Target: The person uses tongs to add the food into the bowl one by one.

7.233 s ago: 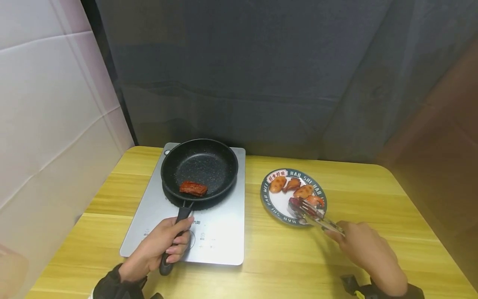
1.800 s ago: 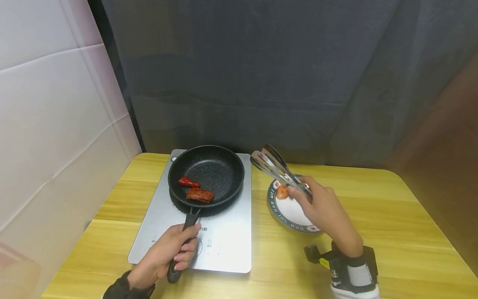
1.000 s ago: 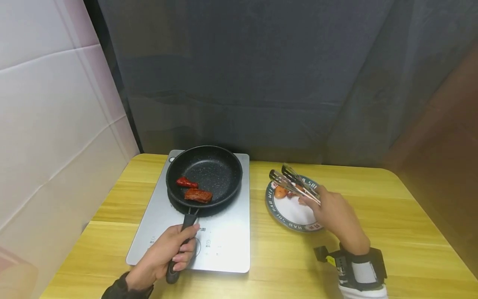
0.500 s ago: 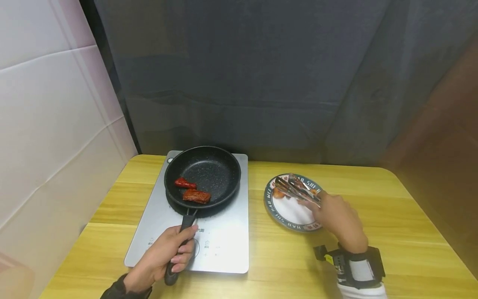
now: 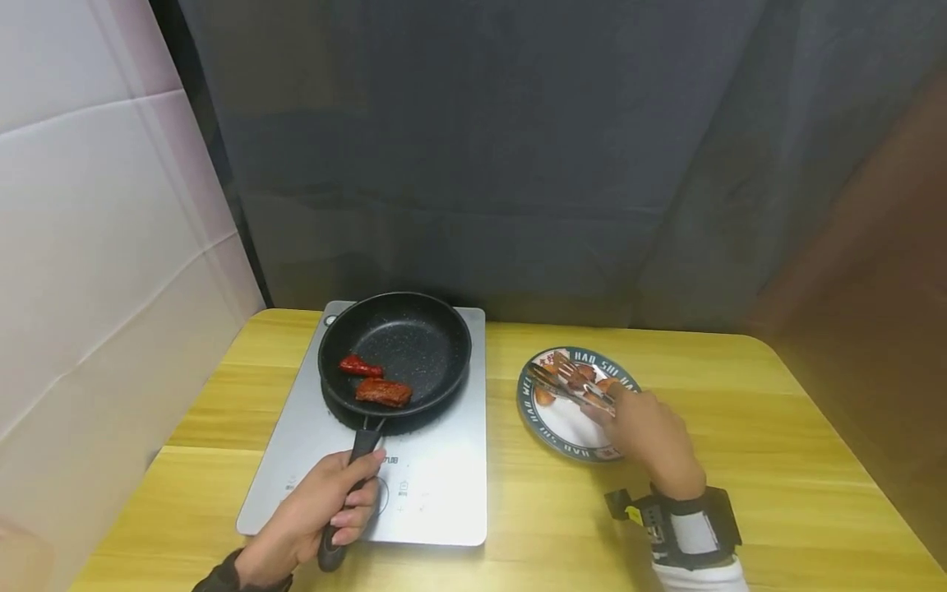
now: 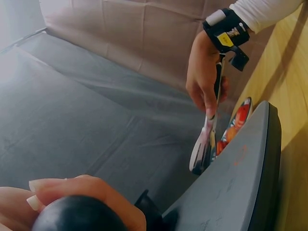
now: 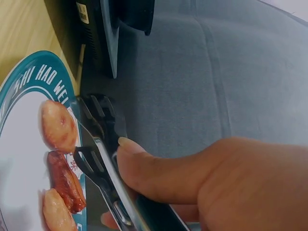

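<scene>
My left hand [image 5: 325,506] grips the black handle [image 5: 364,444] of a frying pan [image 5: 436,353]. In the pan lie a small red drumstick [image 5: 361,366] and a browned slab of meat [image 5: 383,392]. My right hand [image 5: 651,432] holds metal tongs [image 5: 573,388] low over a round plate [image 5: 543,423]. In the right wrist view the tongs [image 7: 98,144] have their two tips apart, close to a yellowish oval food piece [image 7: 58,126] and a brown chicken piece [image 7: 66,183]. Whether the tips touch the food is unclear. Tongs and fingers partly hide the food in the head view.
The pan stands on a silver induction cooker [image 5: 444,493] at the left of the wooden table [image 5: 740,460]. The plate lies to the cooker's right. A dark cloth [image 5: 481,164] hangs behind the table, with a pale cloth [image 5: 89,247] at the left.
Since the oldest frame, the red drumstick has come into the pan. Lately the tongs have gone down from above the plate's back edge to its food. My left hand keeps its grip.
</scene>
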